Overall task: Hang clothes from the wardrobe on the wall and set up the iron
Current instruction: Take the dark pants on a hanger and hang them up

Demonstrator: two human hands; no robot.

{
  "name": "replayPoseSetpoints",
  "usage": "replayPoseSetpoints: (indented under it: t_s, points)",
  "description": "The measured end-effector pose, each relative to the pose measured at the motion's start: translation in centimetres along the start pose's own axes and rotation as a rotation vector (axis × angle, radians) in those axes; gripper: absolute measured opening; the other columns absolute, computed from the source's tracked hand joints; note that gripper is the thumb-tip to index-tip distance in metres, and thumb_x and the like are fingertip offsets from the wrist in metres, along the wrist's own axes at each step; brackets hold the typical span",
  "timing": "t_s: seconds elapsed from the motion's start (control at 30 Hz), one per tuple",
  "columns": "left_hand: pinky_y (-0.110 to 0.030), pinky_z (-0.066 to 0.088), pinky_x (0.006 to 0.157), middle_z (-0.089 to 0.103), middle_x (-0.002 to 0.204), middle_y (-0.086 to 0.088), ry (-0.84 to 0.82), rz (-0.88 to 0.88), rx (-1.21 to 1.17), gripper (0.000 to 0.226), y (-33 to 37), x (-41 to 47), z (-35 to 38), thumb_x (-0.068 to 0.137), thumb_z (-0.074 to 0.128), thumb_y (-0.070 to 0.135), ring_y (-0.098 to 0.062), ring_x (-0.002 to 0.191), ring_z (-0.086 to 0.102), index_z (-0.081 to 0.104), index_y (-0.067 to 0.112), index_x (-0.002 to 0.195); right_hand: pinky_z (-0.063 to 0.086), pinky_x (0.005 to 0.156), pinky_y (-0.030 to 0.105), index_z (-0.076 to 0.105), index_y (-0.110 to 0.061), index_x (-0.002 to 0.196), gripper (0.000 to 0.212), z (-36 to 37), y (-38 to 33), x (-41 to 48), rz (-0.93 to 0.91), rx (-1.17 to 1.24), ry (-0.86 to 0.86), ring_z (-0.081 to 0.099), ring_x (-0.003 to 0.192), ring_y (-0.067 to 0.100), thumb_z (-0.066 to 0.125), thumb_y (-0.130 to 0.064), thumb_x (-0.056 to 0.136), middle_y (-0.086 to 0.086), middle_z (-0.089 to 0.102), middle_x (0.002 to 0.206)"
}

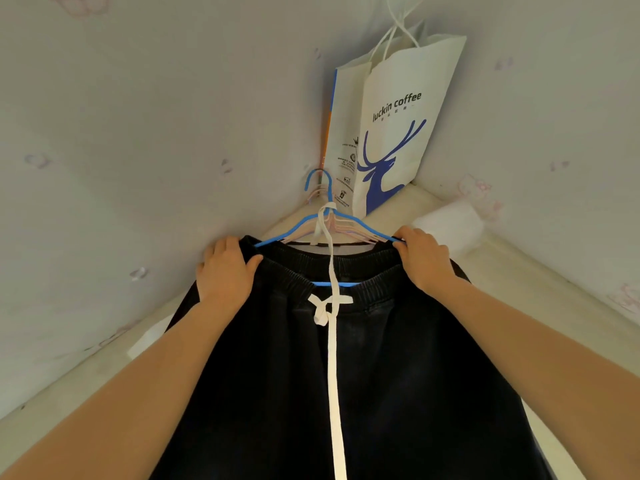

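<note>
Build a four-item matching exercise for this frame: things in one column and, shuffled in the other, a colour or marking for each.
Things:
1. trousers
2. drawstring
3. front hanger
4. paper bag

Colours or markings:
A. white with a blue deer
B. black
C. blue
D. plain white, knotted at the waistband

Pairs: 1-B, 2-D, 3-C, 4-A

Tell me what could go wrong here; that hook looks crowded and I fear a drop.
The blue hanger shares one wall hook with several pink hangers; the left hand and right hand grip the black trousers at the waistband, so a tug might unhook it. The white drawstring is draped over the hanger's neck and could snag. The paper bag close by may get knocked.
</note>
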State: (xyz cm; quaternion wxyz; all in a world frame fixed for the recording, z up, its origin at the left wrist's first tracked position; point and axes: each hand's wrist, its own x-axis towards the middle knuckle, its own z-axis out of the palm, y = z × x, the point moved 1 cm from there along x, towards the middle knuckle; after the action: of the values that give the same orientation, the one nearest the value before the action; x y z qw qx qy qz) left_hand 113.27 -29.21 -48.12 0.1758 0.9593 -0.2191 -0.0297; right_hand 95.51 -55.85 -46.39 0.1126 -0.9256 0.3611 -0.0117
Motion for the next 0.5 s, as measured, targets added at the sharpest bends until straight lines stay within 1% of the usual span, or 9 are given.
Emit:
replayPoseSetpoints:
  t_s: [0.1, 0.2, 0.27, 0.33, 0.4, 0.5]
  points:
    - [-0.049, 0.042, 0.09, 0.051, 0.128, -0.013, -0.016, 0.032, 0.03, 0.046, 0.0, -0.1, 0.4, 0.095, 0.048, 0.04, -0.034, 0.118, 0.045, 0.045, 0.01, 0.13, 0.043, 0.081, 0.04, 0.055, -0.014, 0.115, 0.025, 0.7, 0.0, 0.0, 0.0, -0.005, 0.005, 0.055, 0.094, 0.025, 0.04, -0.029, 0.1, 0.009, 0.057, 0.105]
    - [-0.049, 0.04, 0.093, 0.048, 0.133, -0.012, -0.056, 0.035, 0.074, 0.048, 0.0, -0.1, 0.6, 0.097, 0.043, 0.041, -0.034, 0.12, 0.043, 0.041, 0.013, 0.136, 0.046, 0.076, 0.039, 0.058, -0.012, 0.113, 0.028, 0.9, -0.1, -0.3, -0.026, -0.072, 0.062, 0.054, 0.089, 0.025, 0.04, -0.029, 0.1, 0.009, 0.056, 0.101]
    - [-0.048, 0.04, 0.093, 0.047, 0.134, -0.013, -0.063, 0.037, 0.112, 0.049, 0.0, -0.2, 0.5, 0.097, 0.042, 0.041, -0.035, 0.121, 0.041, 0.039, 0.014, 0.138, 0.047, 0.077, 0.039, 0.06, -0.012, 0.113, 0.029, 0.8, -0.1, -0.6, -0.035, -0.116, 0.096, 0.052, 0.094, 0.026, 0.041, -0.03, 0.099, 0.01, 0.056, 0.104]
    - [-0.047, 0.039, 0.095, 0.046, 0.136, -0.013, -0.069, 0.025, 0.135, 0.05, 0.1, -0.2, 0.4, 0.097, 0.042, 0.041, -0.035, 0.122, 0.04, 0.036, 0.015, 0.14, 0.047, 0.079, 0.04, 0.061, -0.011, 0.115, 0.03, 0.5, 0.1, -0.8, -0.038, -0.167, 0.104, 0.049, 0.1, 0.028, 0.044, -0.031, 0.098, 0.01, 0.056, 0.11]
    - [-0.048, 0.038, 0.097, 0.044, 0.137, -0.014, -0.061, 0.011, 0.133, 0.052, 0.3, -0.4, 0.4, 0.098, 0.042, 0.039, -0.035, 0.123, 0.04, 0.032, 0.015, 0.143, 0.048, 0.082, 0.04, 0.058, -0.011, 0.12, 0.032, 0.4, 0.0, -1.1, -0.033, -0.14, 0.069, 0.051, 0.102, 0.028, 0.044, -0.029, 0.098, 0.011, 0.057, 0.114]
    - [-0.05, 0.035, 0.102, 0.039, 0.143, -0.014, -0.033, 0.042, 0.111, 0.055, 0.3, -1.4, 0.8, 0.099, 0.041, 0.035, -0.035, 0.126, 0.039, 0.026, 0.013, 0.147, 0.045, 0.094, 0.042, 0.051, -0.011, 0.13, 0.036, 0.5, -0.1, -2.4, -0.049, -0.066, 0.04, 0.05, 0.112, 0.03, 0.041, -0.026, 0.099, 0.013, 0.053, 0.127]
